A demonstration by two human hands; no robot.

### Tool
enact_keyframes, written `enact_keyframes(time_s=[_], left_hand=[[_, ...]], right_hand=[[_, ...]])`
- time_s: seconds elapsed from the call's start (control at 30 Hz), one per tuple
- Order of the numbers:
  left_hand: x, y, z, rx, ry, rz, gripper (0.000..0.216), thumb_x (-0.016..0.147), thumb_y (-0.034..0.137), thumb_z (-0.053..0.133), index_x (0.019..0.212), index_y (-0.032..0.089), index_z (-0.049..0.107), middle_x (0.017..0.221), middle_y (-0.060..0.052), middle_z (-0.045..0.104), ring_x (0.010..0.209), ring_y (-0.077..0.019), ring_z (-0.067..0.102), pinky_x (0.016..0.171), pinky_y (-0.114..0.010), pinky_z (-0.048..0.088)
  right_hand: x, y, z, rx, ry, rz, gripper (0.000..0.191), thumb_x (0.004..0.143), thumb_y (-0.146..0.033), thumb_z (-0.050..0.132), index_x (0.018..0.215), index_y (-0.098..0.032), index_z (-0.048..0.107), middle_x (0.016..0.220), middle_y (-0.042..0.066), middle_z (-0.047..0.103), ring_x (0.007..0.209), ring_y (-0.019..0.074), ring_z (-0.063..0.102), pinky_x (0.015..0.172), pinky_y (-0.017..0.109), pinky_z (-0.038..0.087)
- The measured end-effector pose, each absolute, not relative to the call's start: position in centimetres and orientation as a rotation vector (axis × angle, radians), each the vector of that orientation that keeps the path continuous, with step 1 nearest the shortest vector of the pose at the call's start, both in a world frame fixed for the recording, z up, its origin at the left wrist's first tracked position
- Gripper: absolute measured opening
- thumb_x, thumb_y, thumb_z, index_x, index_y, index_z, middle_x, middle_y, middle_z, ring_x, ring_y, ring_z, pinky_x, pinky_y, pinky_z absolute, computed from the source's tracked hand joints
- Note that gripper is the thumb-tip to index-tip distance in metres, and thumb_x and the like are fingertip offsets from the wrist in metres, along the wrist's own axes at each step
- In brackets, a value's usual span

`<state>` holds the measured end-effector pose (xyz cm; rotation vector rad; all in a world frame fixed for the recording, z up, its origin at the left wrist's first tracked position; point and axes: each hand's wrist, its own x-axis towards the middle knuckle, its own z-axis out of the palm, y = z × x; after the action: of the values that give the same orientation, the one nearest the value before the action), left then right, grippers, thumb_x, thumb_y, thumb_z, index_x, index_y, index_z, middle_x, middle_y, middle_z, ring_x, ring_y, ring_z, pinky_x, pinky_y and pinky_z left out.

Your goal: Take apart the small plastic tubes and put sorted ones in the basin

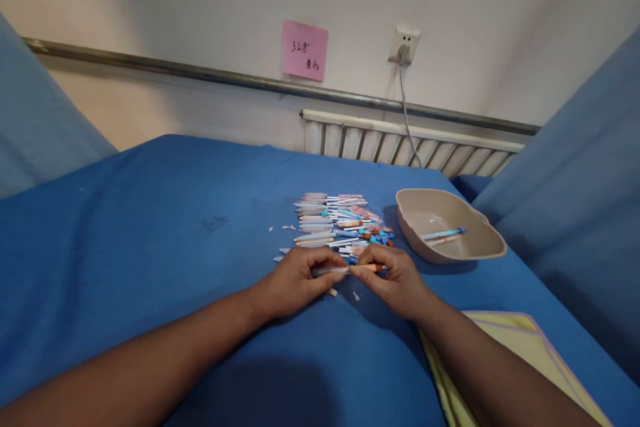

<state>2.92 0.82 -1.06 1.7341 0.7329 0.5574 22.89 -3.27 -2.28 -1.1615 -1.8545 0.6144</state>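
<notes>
Between my two hands is a pen (325, 271), lying almost level just above the blue cloth. My left hand (303, 277) pinches its pale, see-through barrel end. The thumb and fingers of my right hand (393, 277) close on its orange end (373, 267). A spring-like stretch shows where the fingertips meet; whether the two ends are joined I cannot tell. Just beyond my hands lies a pile of pen parts (320, 220), with pale barrels to the left and thin white tubes and coloured pieces to the right. Small whitish bits (357, 295) lie close by on the cloth.
A beige basin (425, 213) stands to the right, with a blue pen (445, 233) and another slim pen in it. A yellow cloth (520, 347) lies under my right forearm. Behind the blue-covered table (150, 227) are a radiator (380, 140), a pipe and a plugged-in socket (404, 47).
</notes>
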Motion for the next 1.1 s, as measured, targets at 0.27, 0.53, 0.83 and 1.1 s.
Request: enact_keyframes(time_s=[0.27,0.53,0.83,1.1], left_hand=[[2.9,1.1,-1.2,1.713,0.737,0.541,0.024,0.084,0.035,0.06,0.097,0.015,0.067,0.086,-0.002,0.064,0.072,-0.0134,0.06,0.067,-0.028,0.056],[3.1,1.2,-1.2,1.587,0.738,0.519,0.026,0.082,0.037,0.063,0.093,0.014,0.065,0.074,-0.001,0.063,0.059,-0.0102,0.058,0.059,-0.024,0.051],[3.3,0.6,-0.9,1.545,0.654,0.434,0.031,0.087,0.043,0.055,0.084,0.012,0.061,0.074,-0.003,0.065,0.054,-0.0088,0.057,0.053,-0.021,0.045],[3.7,0.3,-1.3,1.452,0.659,0.403,0.035,0.082,0.047,0.061,0.083,0.012,0.057,0.071,-0.003,0.066,0.053,-0.0101,0.059,0.051,-0.022,0.044]], right_hand=[[22.8,-3.4,-2.4,-1.159,-1.778,0.822,0.02,0.079,-0.024,0.064,0.094,-0.02,0.052,0.074,-0.003,0.055,0.065,0.0114,0.049,0.059,0.022,0.039],[22.4,-3.2,-2.7,-0.956,-1.49,1.139,0.015,0.078,-0.03,0.067,0.081,-0.019,0.057,0.067,-0.002,0.056,0.055,0.0102,0.052,0.052,0.023,0.043],[21.9,-3.0,-2.8,-0.852,-1.453,1.211,0.017,0.077,-0.034,0.069,0.082,-0.018,0.069,0.07,0.002,0.062,0.057,0.0117,0.054,0.053,0.026,0.045],[21.4,-3.3,-3.0,-1.037,-1.474,1.078,0.025,0.074,-0.034,0.071,0.066,-0.018,0.055,0.056,-0.003,0.052,0.052,0.0095,0.044,0.048,0.022,0.036]])
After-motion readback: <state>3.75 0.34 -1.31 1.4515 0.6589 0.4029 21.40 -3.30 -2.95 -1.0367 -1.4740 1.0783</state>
